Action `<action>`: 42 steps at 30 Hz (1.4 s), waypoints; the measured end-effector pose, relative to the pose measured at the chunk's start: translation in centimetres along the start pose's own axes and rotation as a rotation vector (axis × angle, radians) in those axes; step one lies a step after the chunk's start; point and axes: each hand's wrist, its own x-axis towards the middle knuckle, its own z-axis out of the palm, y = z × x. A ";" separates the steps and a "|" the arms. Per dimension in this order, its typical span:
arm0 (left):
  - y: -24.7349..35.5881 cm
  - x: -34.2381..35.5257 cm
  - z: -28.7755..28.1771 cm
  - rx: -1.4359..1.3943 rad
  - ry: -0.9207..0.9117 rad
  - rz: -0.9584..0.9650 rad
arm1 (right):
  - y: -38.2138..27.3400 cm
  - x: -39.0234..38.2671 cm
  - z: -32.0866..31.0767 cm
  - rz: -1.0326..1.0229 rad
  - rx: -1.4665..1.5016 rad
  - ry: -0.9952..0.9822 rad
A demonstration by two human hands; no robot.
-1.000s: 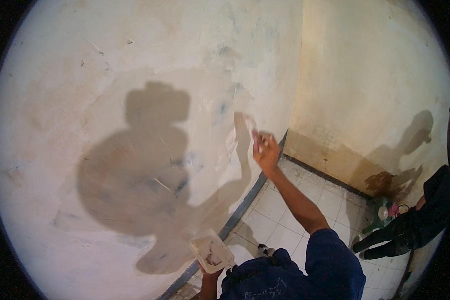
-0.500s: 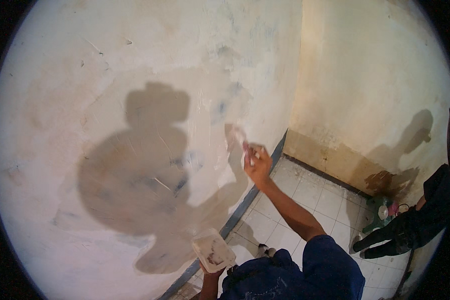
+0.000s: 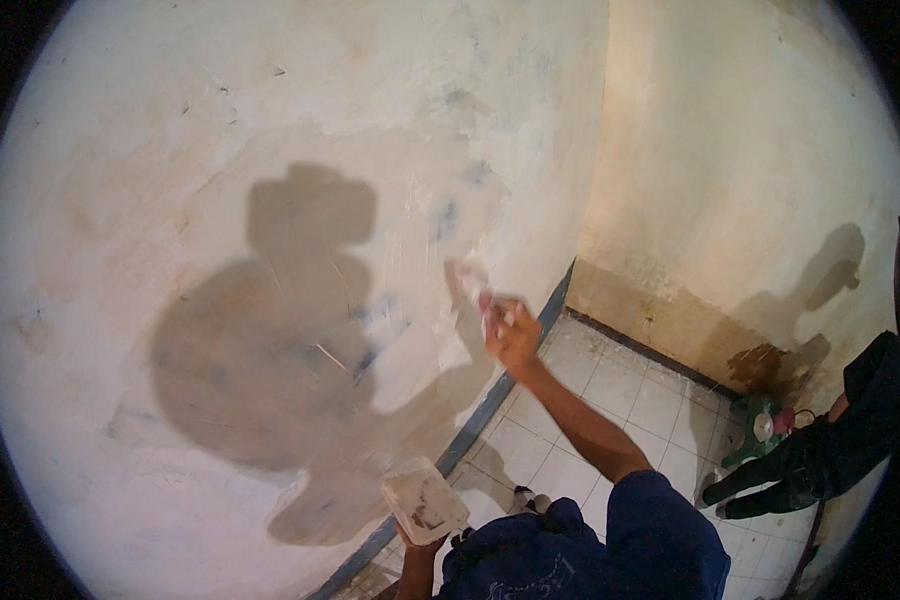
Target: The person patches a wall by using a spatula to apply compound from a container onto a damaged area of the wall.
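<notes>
My right hand (image 3: 513, 335) is closed round the reddish handle of a small hand tool (image 3: 478, 290). The tool's pale, flat head is smeared by motion and lies at or close to the wall (image 3: 100, 350); whether it is a brush or a scraper I cannot tell. Low down near the wall's foot, my left hand (image 3: 422, 540) grips a shallow rectangular plastic tub (image 3: 398, 482) from below. Brownish residue lies inside the tub, which is tilted toward me. Damp-looking grey patches, bluish stains and thin raised streaks mark the wall around the tool.
A second wall (image 3: 710, 150) meets this one at a corner, with a brown stained band low down. White floor tiles (image 3: 610, 385) lie below, edged by a dark skirting (image 3: 485, 405). At right stands another person in dark clothes (image 3: 820, 450), beside a green object (image 3: 755, 435).
My right hand and the tool have dropped slightly along the wall. My left hand still holds the tub in nearly the same place. The view has shifted a little.
</notes>
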 end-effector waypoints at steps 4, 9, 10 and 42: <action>-3.3 -0.7 0.2 0.430 -0.010 0.289 | 3.9 11.7 0.0 -0.017 -0.198 0.242; -4.0 -1.1 0.9 0.555 0.060 0.335 | 6.2 5.6 2.9 -0.022 -0.194 0.019; -3.0 -0.7 0.5 0.462 0.024 0.262 | 3.8 2.5 3.1 -0.109 -0.174 -0.035; -4.5 -1.2 -0.6 0.372 0.087 0.275 | 8.0 5.0 3.4 0.016 -0.321 -0.005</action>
